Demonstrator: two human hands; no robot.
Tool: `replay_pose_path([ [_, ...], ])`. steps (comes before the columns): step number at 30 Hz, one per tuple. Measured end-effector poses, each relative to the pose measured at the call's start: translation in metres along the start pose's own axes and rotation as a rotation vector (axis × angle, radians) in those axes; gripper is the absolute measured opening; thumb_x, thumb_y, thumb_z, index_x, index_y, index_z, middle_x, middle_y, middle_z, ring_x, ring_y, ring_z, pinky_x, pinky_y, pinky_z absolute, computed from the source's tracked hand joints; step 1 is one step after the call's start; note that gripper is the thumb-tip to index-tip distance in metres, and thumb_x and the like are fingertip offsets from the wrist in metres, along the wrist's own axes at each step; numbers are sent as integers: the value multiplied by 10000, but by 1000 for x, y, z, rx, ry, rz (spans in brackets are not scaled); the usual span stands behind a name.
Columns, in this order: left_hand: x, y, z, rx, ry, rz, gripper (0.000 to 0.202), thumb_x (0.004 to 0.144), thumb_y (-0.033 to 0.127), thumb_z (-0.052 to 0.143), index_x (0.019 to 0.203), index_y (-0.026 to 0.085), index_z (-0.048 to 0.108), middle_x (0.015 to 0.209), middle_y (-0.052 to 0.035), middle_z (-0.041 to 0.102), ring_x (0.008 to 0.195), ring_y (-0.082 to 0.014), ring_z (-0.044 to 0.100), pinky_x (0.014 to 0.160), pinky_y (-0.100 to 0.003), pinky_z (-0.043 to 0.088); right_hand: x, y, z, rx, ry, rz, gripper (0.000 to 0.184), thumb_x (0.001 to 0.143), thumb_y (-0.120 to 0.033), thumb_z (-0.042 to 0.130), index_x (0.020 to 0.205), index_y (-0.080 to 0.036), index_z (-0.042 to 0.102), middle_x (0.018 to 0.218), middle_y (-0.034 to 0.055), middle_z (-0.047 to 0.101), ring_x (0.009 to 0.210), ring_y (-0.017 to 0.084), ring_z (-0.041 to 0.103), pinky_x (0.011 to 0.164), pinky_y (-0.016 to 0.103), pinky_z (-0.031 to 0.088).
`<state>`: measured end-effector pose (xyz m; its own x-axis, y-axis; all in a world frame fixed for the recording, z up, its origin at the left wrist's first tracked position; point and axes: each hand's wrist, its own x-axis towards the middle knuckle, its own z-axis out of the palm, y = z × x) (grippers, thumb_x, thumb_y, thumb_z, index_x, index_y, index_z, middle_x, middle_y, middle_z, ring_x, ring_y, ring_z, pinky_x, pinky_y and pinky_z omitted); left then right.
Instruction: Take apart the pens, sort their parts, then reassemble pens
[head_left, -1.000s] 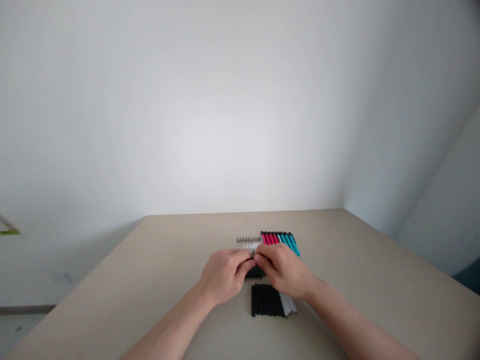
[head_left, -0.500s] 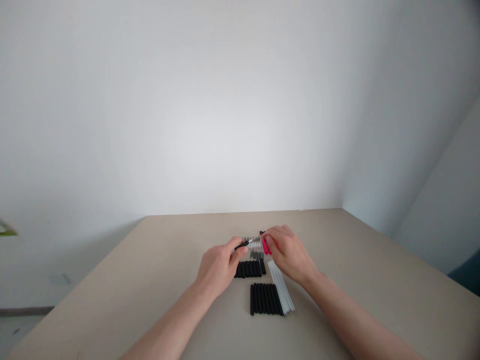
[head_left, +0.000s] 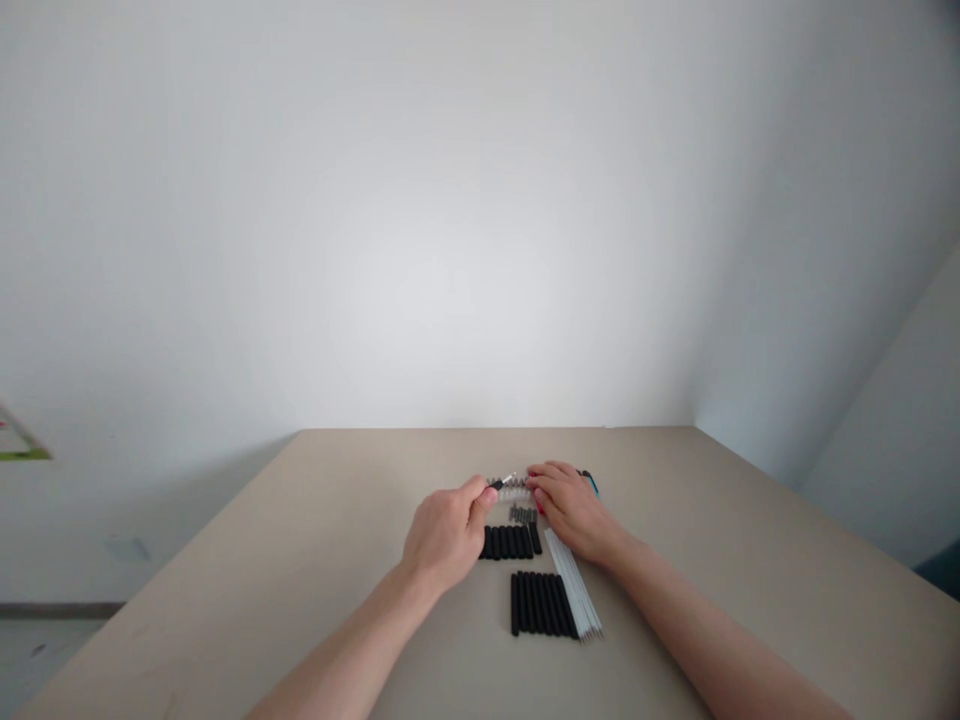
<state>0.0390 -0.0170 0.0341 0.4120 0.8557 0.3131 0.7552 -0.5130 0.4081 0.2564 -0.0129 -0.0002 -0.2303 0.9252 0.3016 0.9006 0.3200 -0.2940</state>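
My left hand (head_left: 446,530) is closed in a pinch on a small black pen part with a silver tip (head_left: 501,483), held just above the table (head_left: 300,560). My right hand (head_left: 570,508) lies over the row of pink and teal pen pieces (head_left: 590,481), fingers curled down onto them; what it grips is hidden. Between the hands lie a row of small white and grey parts (head_left: 514,493) and a row of short black tubes (head_left: 508,541). Closer to me lie longer black barrels (head_left: 541,604) and white refills (head_left: 574,583).
The beige table runs to a white wall at the back. Its right edge falls away near a grey wall. A floor strip shows at the far left.
My left hand has lifted the small black part away from the pile and holds it up. My right hand has moved back onto the coloured pieces, uncovering the short black tubes and white refills.
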Motion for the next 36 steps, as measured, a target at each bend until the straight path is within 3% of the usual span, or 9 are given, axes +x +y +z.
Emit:
replay_pose_path([
  [6, 0, -1, 1, -11, 12, 13, 337, 955, 343, 295, 720, 218, 502, 526, 31, 493, 490, -136, 447, 506, -233, 225, -1, -4, -1, -12, -23, 20, 357, 921, -229, 334, 1100, -203, 642, 1266, 51, 564, 1225, 275, 390, 1002, 464, 305],
  [26, 0, -3, 4, -6, 0, -6, 345, 955, 338, 296, 703, 214, 496, 521, 31, 488, 492, -136, 452, 509, -234, 226, 2, -5, -2, 15, 33, 26, 302, 913, -212, 372, 1054, -202, 639, 1129, 71, 618, 1098, 224, 481, 946, 387, 341],
  [36, 1, -2, 3, 1, 5, -9, 352, 956, 332, 290, 700, 211, 499, 521, 30, 498, 484, -136, 455, 504, -240, 232, 2, -2, 4, -21, 19, 61, 389, 928, -256, 332, 1259, -205, 530, 1355, 59, 487, 1284, 259, 344, 1019, 450, 293],
])
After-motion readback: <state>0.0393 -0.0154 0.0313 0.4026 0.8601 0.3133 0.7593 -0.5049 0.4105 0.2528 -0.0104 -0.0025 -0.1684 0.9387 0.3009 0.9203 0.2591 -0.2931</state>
